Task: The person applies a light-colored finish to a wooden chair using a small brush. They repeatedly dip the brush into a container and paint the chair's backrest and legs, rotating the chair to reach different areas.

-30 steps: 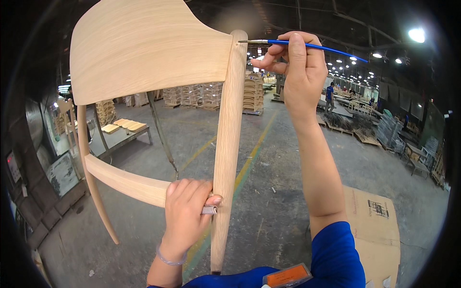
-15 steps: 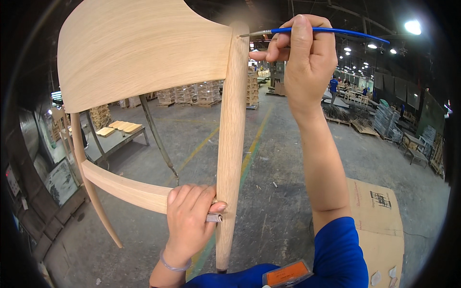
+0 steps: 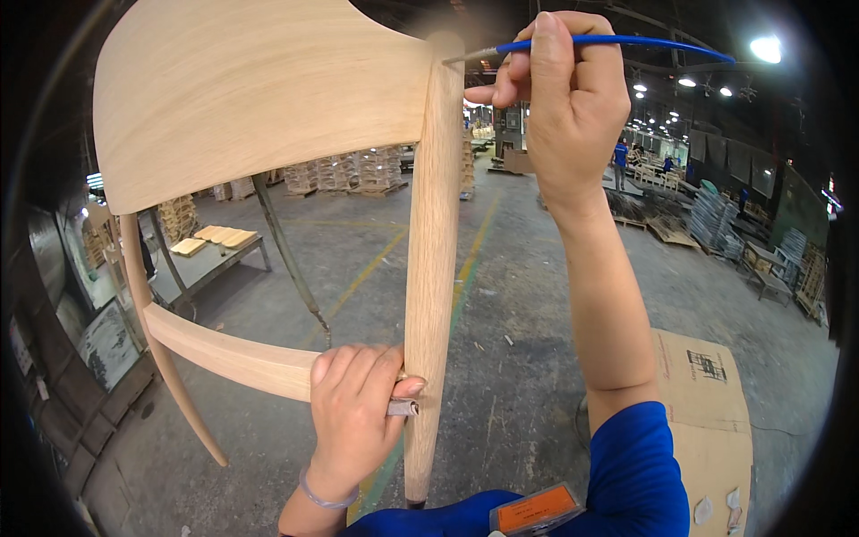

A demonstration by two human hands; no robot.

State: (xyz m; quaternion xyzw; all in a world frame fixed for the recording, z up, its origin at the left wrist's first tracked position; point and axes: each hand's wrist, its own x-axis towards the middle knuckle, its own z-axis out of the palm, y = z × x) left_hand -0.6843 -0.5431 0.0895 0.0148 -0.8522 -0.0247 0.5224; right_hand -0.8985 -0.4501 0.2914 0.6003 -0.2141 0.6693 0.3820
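A pale wooden chair frame fills the left and middle of the view, with a broad curved backrest (image 3: 259,98), a thick right-hand post (image 3: 434,242) and a lower rail (image 3: 233,358). My left hand (image 3: 353,416) is closed around the rail where it meets the post. A small grey rolled piece (image 3: 403,407), perhaps folded sandpaper, sticks out under its thumb. Up by the top of the post, my right hand (image 3: 573,107) pinches a thin paintbrush (image 3: 644,41) with a blue handle. The brush's tip touches the post beside the backrest's edge.
Flat cardboard (image 3: 707,403) lies at the lower right. Beyond the chair stands a low table (image 3: 215,268) bearing several wooden pieces. Wrapped stacks (image 3: 349,172) line the back, and grey bundles (image 3: 714,215) stand at the right. A person in blue (image 3: 620,161) is far off.
The brush handle slopes a little more steeply, and my right hand sits slightly higher. The backrest appears slightly further left and up. My left hand keeps its hold on the rail.
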